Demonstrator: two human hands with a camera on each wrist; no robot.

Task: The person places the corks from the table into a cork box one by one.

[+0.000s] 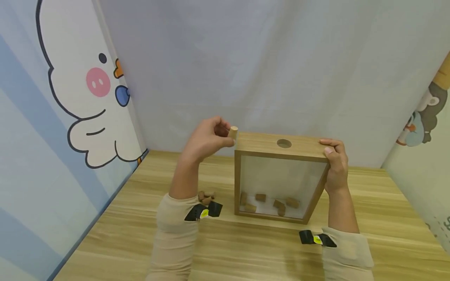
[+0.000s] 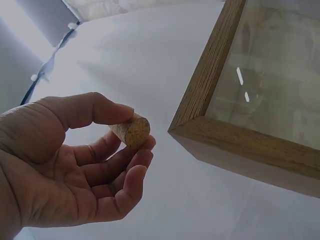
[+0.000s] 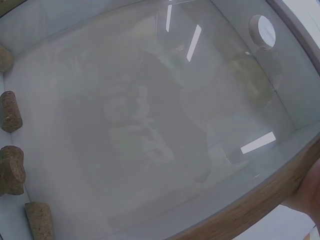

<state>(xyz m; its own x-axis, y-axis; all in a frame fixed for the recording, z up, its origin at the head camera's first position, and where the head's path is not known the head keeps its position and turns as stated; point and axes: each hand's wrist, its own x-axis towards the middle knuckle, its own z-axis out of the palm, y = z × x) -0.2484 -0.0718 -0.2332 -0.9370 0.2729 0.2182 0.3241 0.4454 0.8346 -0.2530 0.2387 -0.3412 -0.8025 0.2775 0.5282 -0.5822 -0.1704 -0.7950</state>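
Between thumb and fingers, my left hand (image 1: 207, 138) pinches a cork (image 1: 233, 132), held upright just left of the box's top corner. The left wrist view shows the same cork (image 2: 134, 131) end-on, apart from the wooden frame (image 2: 200, 120). A wooden box (image 1: 270, 145) with a clear front stands upright and has a round hole (image 1: 284, 143) in its top. My right hand (image 1: 335, 164) grips the box's upper right corner, thumb in front. Several corks (image 1: 281, 207) lie at the bottom inside; the right wrist view shows corks (image 3: 11, 112) through the pane.
Several loose corks (image 1: 206, 197) lie on the wood-grain table (image 1: 246, 249) left of the box, near the left forearm. A pale curtain (image 1: 267, 70) hangs behind the table. A wall with a cartoon bird (image 1: 81, 86) borders the left side.
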